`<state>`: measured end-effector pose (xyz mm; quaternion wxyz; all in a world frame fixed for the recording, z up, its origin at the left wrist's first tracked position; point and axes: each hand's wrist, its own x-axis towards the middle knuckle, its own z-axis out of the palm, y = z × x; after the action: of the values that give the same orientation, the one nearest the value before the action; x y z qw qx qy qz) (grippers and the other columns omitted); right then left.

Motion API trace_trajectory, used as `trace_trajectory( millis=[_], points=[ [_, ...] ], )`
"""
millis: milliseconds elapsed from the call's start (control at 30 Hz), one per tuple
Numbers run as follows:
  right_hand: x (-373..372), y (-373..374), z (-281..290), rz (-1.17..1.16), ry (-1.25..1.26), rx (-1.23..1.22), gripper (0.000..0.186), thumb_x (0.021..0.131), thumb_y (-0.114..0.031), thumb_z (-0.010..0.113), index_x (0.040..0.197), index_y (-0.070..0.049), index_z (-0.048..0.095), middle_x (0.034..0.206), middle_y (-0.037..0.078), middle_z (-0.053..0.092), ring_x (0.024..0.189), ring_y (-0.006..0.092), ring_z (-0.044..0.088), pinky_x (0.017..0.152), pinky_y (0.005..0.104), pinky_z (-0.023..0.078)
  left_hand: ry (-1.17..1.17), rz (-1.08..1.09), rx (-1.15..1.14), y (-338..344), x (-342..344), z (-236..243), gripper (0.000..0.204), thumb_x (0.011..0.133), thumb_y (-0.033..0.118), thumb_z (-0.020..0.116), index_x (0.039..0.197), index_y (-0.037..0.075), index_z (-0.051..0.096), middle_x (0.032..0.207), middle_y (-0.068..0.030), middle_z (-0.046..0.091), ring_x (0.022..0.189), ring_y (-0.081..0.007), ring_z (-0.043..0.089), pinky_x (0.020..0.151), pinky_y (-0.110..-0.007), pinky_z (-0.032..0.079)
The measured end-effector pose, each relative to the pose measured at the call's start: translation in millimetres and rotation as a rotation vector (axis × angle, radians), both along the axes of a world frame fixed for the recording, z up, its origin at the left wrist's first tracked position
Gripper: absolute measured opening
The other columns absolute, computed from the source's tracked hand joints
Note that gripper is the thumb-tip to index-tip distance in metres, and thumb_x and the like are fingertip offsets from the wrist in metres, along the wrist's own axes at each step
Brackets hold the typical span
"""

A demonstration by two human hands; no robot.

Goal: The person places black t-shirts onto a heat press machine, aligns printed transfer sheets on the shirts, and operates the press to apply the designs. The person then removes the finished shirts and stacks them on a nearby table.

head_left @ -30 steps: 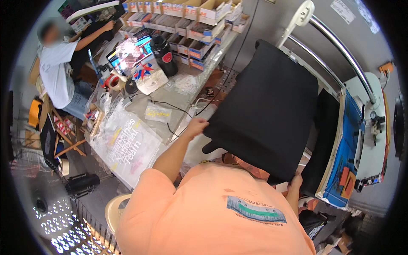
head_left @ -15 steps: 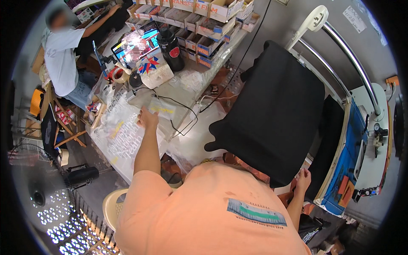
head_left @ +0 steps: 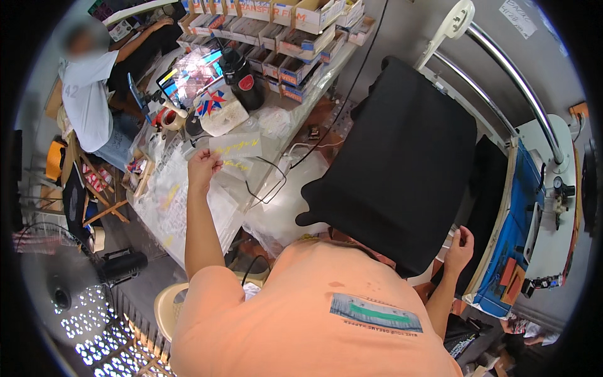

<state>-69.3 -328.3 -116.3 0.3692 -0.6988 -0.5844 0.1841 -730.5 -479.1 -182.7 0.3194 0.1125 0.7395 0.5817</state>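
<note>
pinching a clear film (head_left: 233, 164) with yellow print at its left edge, left hand (head_left: 202, 168), fingers closed together on it, over the cluttered bench (head_left: 188, 207). lying just beyond, a second film sheet (head_left: 237, 144), same thin glossy plastic, same yellow marks. closed too on the lower right corner of the black cloth (head_left: 402, 169), right hand (head_left: 460, 242), thumb and fingers clamped on the hem near the blue edge of the press (head_left: 540, 207). spread flat over the press plate, matte and soft, rectangular with one rounded flap hanging at the left. standing in rows at the back of the bench, cardboard boxes (head_left: 295, 38), open on top, filled with flat packets, contents too small to tell. beside them a dark round jar (head_left: 244, 78) with a red label, and a tape roll (head_left: 168, 117), ring-shaped. sitting at the far left, another person (head_left: 88, 100) in a white shirt. arching above the press, a shiny metal bar (head_left: 502, 69).
</note>
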Motion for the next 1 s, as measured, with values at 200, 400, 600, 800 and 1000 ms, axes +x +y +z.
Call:
trace_trajectory(
  millis=[200, 400, 600, 800, 1000],
  points=[
    [-52, 14, 15, 0.137, -0.001, 0.144, 0.014, 0.089, -0.010, 0.065, 0.101, -0.004, 0.066, 0.097, 0.006, 0.065, 0.088, 0.0150, 0.061, 0.076, 0.0260, 0.049, 0.052, -0.289, 0.124, 63, 53, 38, 0.017, 0.089, 0.009, 0.065, 0.105, 0.001, 0.065, 0.081, -0.0005, 0.064, 0.069, -0.0084, 0.059, 0.061, -0.022, 0.048],
    [-148, 15, 66, 0.588, 0.172, 0.018, 0.020, 0.084, -0.013, 0.068, 0.101, -0.003, 0.068, 0.094, 0.011, 0.067, 0.077, 0.0187, 0.066, 0.071, 0.0293, 0.053, 0.345, -1.234, 0.064, 155, 197, 131, 0.031, 0.083, 0.000, 0.065, 0.114, 0.002, 0.064, 0.083, -0.0042, 0.066, 0.078, -0.0134, 0.060, 0.074, -0.028, 0.048],
    [-167, 33, 71, 0.630, 0.501, -0.577, 0.021, 0.087, -0.012, 0.066, 0.103, 0.001, 0.062, 0.083, 0.009, 0.066, 0.063, 0.0116, 0.063, 0.058, 0.0267, 0.052, 0.346, -1.493, 0.189, 203, 288, 177, 0.046, 0.084, 0.002, 0.067, 0.127, 0.004, 0.051, 0.083, -0.0093, 0.067, 0.076, -0.0145, 0.063, 0.072, -0.029, 0.051],
    [-133, 46, 46, 0.473, 0.891, -0.480, 0.012, 0.092, -0.009, 0.062, 0.096, 0.002, 0.061, 0.081, 0.007, 0.064, 0.065, 0.0132, 0.065, 0.056, 0.0243, 0.054, -0.062, -1.598, -0.041, 210, 240, 95, 0.023, 0.086, 0.004, 0.065, 0.107, -0.003, 0.060, 0.085, -0.0077, 0.067, 0.078, -0.0150, 0.064, 0.071, -0.028, 0.053],
    [-102, 65, 26, 0.252, 0.875, -0.512, 0.014, 0.092, -0.012, 0.063, 0.097, 0.001, 0.062, 0.080, 0.006, 0.063, 0.063, 0.0116, 0.063, 0.053, 0.0233, 0.051, -0.033, -1.059, 0.128, 209, 257, 64, 0.008, 0.088, 0.006, 0.064, 0.091, -0.001, 0.063, 0.081, -0.0045, 0.065, 0.074, -0.0104, 0.061, 0.068, -0.025, 0.052]
  ],
)
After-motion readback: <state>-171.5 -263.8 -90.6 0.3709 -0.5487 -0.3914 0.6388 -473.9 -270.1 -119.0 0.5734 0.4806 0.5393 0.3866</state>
